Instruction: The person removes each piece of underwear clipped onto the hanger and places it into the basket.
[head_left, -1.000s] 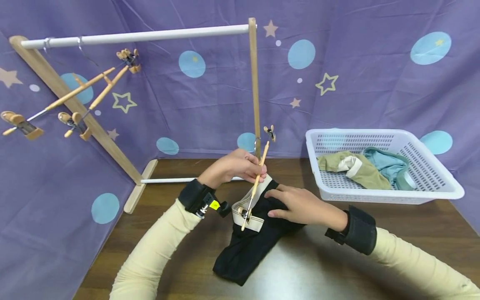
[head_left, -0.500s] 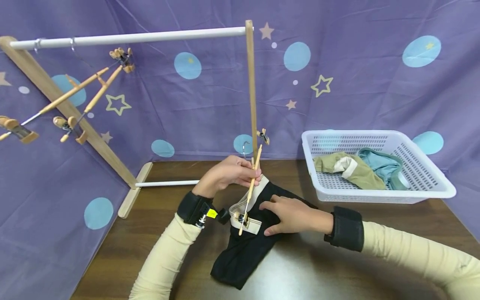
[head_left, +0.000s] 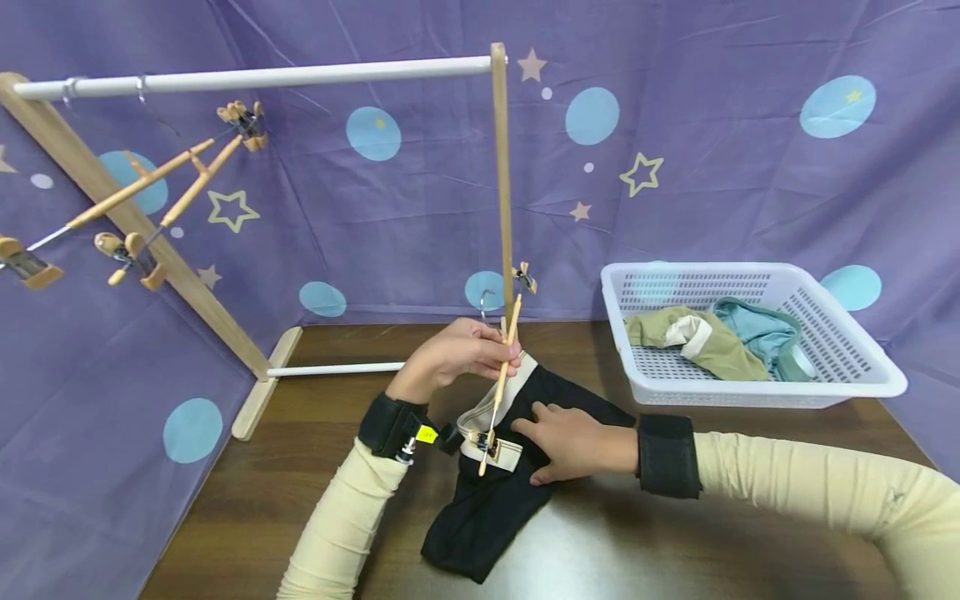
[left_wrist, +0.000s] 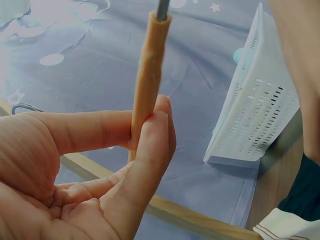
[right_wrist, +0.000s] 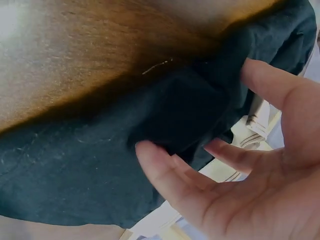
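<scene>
My left hand (head_left: 465, 352) pinches the wooden bar of a clip hanger (head_left: 504, 379) between thumb and fingers; in the left wrist view the bar stands nearly upright in that pinch. The hanger's near clip (head_left: 486, 444) sits at the white waistband (head_left: 506, 456) of black underpants (head_left: 480, 533). Its far clip (head_left: 525, 277) stands out past my hand with no cloth at it. My right hand (head_left: 573, 446) rests on the black cloth, and the right wrist view shows its thumb and fingers (right_wrist: 167, 175) spread apart against the fabric. Part of the waistband lies behind the hanger.
A white rack (head_left: 262, 79) with wooden posts stands at the left, with clip hangers (head_left: 180, 187) on its bar. At the right, a white plastic basket (head_left: 765, 392) holds olive (head_left: 738, 354) and teal (head_left: 757, 325) garments. A purple curtain backs the wooden table.
My right hand has shifted slightly left and down over the black underpants, and more of their far side shows. The left hand keeps its pinch on the hanger. The whole view has drifted slightly.
</scene>
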